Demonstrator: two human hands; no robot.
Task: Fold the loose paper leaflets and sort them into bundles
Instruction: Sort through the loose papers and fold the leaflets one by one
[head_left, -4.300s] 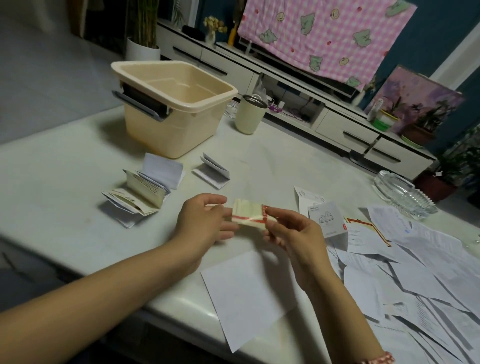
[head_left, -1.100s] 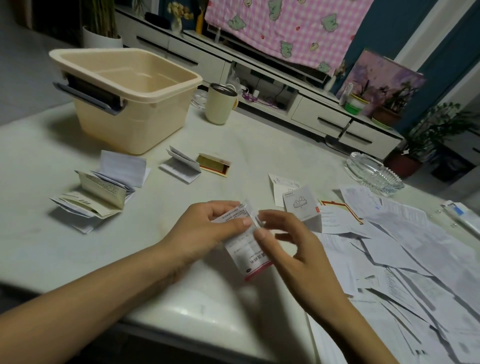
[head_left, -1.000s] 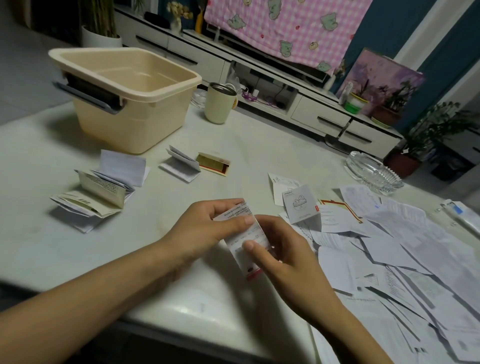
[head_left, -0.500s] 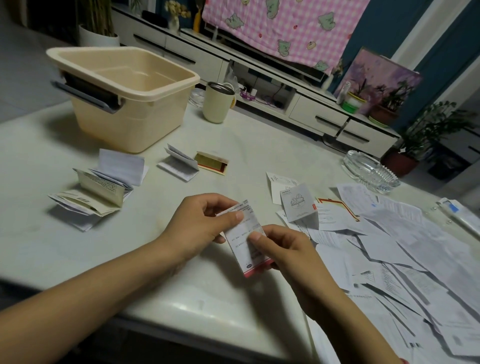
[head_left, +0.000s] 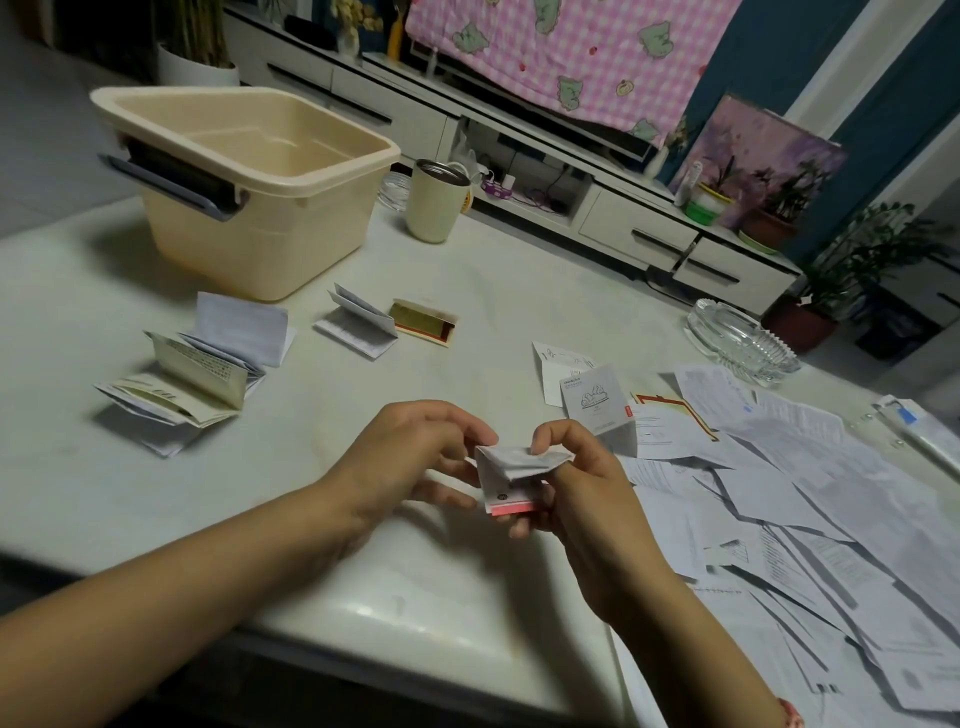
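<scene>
Left hand pinches the left edge of the leaflet, fingers curled on it. The right hand pinches the top flap from the right, other fingers under the paper. Both are clamped on the same leaflet, which looks held just off the table, near the front edge, about midway along.

The leaflet is half folded: top flap bent over, pink strip at the bottom, crease running left-right between the hands.

Likely next step: press the crease flat, then drop the leaflet on a bundle. The folded bundles lie toward the left edge, and a small bundle lies ahead-left, toward the back, so the left hand is nearer for the drop. The loose pile covers the right side, just beside the right hand.
</scene>
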